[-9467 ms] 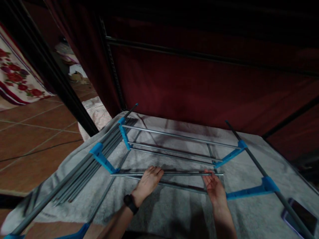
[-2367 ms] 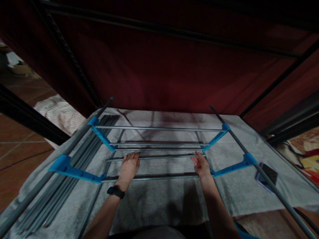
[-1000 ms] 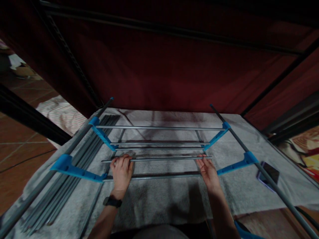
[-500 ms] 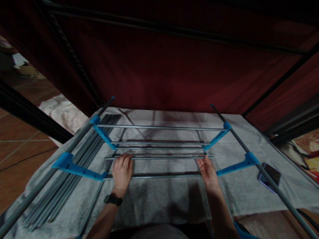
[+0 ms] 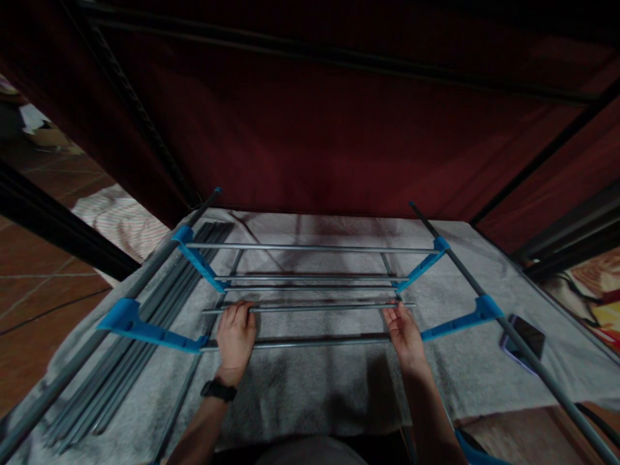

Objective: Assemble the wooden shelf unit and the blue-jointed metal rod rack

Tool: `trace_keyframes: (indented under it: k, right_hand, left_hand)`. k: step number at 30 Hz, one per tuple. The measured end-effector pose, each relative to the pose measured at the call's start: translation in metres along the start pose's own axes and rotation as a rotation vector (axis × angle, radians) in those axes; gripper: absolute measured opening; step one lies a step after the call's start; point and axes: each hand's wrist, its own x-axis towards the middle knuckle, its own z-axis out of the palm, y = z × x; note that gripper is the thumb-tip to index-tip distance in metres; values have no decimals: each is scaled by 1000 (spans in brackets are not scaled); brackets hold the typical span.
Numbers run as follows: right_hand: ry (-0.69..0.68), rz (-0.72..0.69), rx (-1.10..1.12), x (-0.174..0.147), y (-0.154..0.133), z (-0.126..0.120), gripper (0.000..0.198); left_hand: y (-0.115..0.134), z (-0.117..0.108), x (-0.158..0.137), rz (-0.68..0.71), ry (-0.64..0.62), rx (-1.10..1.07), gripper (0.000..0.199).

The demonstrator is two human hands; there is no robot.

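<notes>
A loose grey metal rod lies level across my two hands. Near its left end my left hand wraps over it from above, a dark watch on the wrist. My right hand holds the other end from below, fingers curled up around it. Around the rod stands a rack frame of grey tubes joined by blue plastic brackets. One crossbar of the frame runs just in front of the rod, and thinner crossbars lie beyond it. The right-hand bracket is beside my right hand.
A bundle of loose grey tubes lies at the left on a grey blanket. A phone rests on the right, partly behind a side tube. Dark red fabric walls off the far side.
The left end of the rod and my left hand have shifted very slightly left and down. My right hand stays in nearly the same place.
</notes>
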Motion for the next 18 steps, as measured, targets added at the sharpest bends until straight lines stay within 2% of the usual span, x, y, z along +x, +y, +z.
trace_keyframes:
  k: [8,18]
  right_hand:
    - [-51,-6,-46,0,-3,0,14]
    - [-20,-30,-79,3,-1,-3,13]
  left_hand:
    - [-2,1,0,-4,14,-43,24]
    - [-6,4,-3,3,37,-73,21]
